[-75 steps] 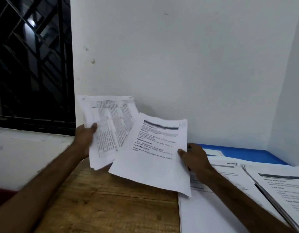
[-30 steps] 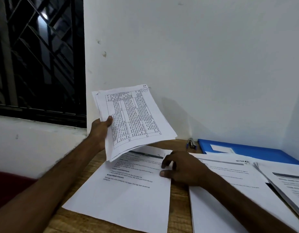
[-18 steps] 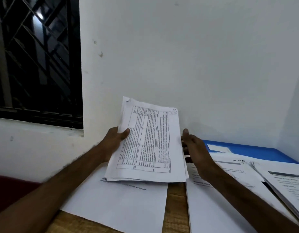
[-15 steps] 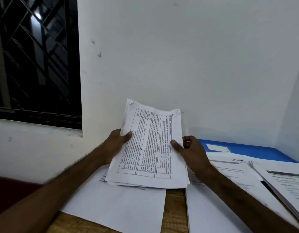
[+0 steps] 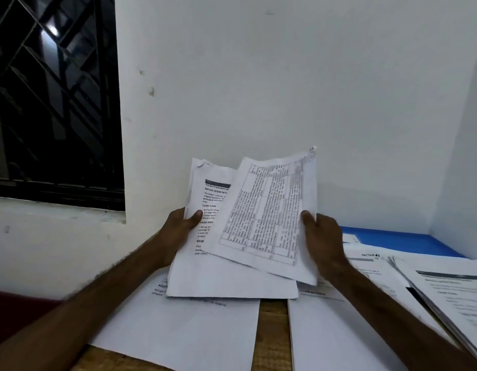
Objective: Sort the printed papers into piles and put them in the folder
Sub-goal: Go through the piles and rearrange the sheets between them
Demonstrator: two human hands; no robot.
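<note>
My left hand [image 5: 180,231] grips the left edge of a stack of printed papers [image 5: 224,274] held above the wooden table [image 5: 272,333]. My right hand [image 5: 324,242] pinches the right edge of a table-printed sheet [image 5: 269,215], which is tilted and pulled partly off the top of the stack. A text sheet with headings shows beneath it. One printed sheet [image 5: 183,333] lies flat on the table under my hands. A second pile [image 5: 347,328] lies to its right and a third pile [image 5: 451,295] at the far right. A blue folder [image 5: 403,241] lies at the back right against the wall.
A white wall [image 5: 272,89] rises directly behind the table, with another wall at the right corner. A dark barred window [image 5: 52,97] and its sill lie to the left. A strip of bare wood shows between the two nearer piles.
My right hand put a sheet flat on the table, came back to the stack, and now pulls the table-printed top sheet rightward, uncovering a text page beneath.
</note>
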